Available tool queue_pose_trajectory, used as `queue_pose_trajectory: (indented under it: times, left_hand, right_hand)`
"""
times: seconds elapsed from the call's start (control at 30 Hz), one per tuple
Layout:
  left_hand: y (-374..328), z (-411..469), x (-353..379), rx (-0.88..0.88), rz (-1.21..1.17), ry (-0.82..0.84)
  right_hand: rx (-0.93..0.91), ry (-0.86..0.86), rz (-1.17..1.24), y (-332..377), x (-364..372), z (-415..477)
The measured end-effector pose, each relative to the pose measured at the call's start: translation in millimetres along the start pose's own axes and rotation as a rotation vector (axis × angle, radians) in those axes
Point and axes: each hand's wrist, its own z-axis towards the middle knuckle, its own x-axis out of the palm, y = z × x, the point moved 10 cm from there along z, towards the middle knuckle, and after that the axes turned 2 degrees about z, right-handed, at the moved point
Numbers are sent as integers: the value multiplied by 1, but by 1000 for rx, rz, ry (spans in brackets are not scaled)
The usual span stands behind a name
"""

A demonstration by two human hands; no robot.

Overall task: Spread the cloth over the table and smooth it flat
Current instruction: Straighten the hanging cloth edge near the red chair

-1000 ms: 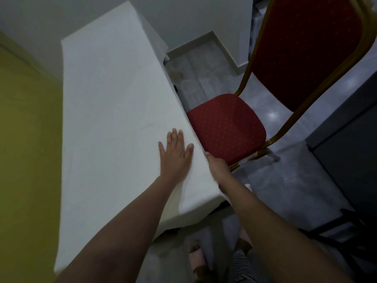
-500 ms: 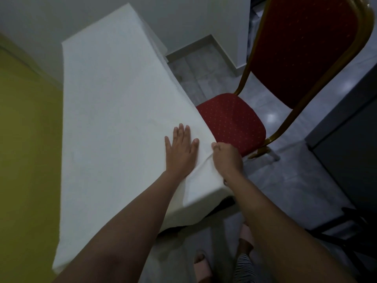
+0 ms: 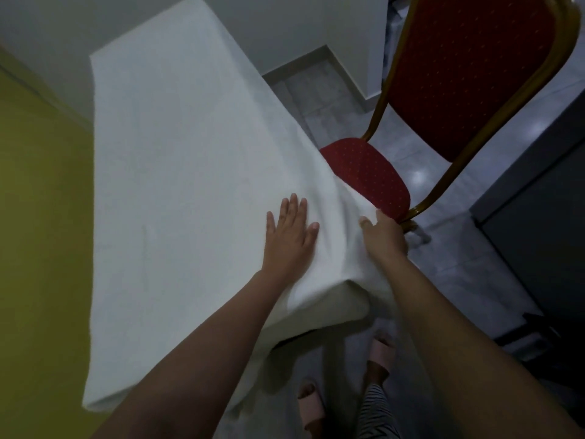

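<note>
Head view, smoothing step: the flat left hand (image 3: 289, 239) presses the white cloth (image 3: 177, 185) covering the table at frame centre, the right hand (image 3: 384, 236) grips its bunched right edge, which probably needs pulling taut next.

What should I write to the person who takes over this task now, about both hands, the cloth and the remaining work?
The left hand lies flat with straight fingers, pressing the white cloth near its near right corner.
The right hand grips the cloth's right edge, held up beside the seat of the red chair.
Done: the cloth is spread and mostly flat, and hangs over the near end.
Left: folds run between the hands; let the right edge drop, then smooth that corner.
</note>
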Motion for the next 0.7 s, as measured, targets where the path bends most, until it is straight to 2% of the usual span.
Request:
queue_pose_trajectory:
  times: [0.07,0.17,0.27,0.33,0.5,0.7]
  left_hand:
    - [11,-4,-3,-36,-43,-30]
    - [21,-12,-5,-79,-61,-57]
    - [28,-23,-8,-102,-80,-61]
    - [32,-32,-9,-106,-82,-52]
    - [53,-59,-9,-126,-89,-20]
    - [79,-98,-4,-108,-131,45]
  right_hand:
    - [-47,63,75,11,11,-27]
    - [-83,116,-56,27,29,-73]
    - [-159,16,-262,41,40,-102]
    - [-204,-86,-313,44,41,-107]
    - [-218,-147,-282,44,23,-105]
    - [-191,-255,-123,34,10,-104]
